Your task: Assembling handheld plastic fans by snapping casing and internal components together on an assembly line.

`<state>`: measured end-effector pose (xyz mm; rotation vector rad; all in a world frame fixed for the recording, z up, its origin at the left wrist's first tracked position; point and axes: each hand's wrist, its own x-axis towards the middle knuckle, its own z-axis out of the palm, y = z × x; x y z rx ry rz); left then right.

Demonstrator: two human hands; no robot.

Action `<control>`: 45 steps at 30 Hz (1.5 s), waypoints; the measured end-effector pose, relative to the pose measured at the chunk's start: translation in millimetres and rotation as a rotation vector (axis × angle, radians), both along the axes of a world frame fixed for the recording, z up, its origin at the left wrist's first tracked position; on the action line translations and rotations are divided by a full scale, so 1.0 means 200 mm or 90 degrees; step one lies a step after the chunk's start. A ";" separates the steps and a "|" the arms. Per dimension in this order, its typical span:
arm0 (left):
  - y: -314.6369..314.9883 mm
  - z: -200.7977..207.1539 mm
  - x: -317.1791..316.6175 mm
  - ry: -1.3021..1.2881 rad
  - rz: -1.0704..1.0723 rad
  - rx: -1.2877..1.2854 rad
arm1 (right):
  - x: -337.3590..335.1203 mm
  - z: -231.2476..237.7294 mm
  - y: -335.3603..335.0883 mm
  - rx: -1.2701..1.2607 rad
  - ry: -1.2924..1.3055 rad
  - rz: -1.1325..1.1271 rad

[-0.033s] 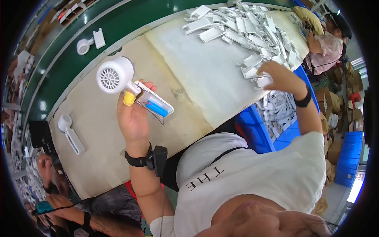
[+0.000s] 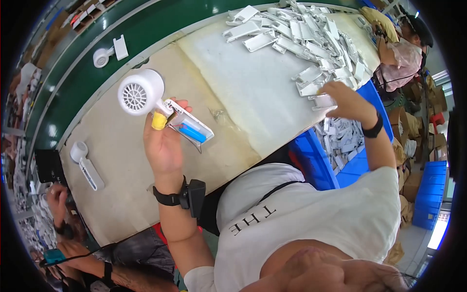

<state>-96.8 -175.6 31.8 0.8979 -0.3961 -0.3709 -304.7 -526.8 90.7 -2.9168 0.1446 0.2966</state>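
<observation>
Basically, hardly anything changes: your left hand (image 2: 164, 146) grips the white fan-like unit (image 2: 152, 90) over the bench (image 2: 112, 146), handle (image 2: 188, 120) still uncovered; your right hand (image 2: 348, 100) curls at a white plastic piece (image 2: 322, 101), pinch unclear.

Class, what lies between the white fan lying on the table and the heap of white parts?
In the head view, the left hand, holding another white fan with an open handle, lies between them.
</observation>
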 end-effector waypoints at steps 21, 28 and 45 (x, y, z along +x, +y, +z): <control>-0.04 -0.03 -0.01 0.024 0.097 0.035 | 0.68 0.08 0.76 0.389 -0.224 0.172; -0.04 -0.02 -0.02 -0.010 0.128 -0.043 | 0.83 -0.03 0.95 0.280 -0.527 0.411; -0.01 -0.03 -0.03 -0.290 0.304 0.112 | 0.81 -0.04 1.00 0.405 -0.459 0.358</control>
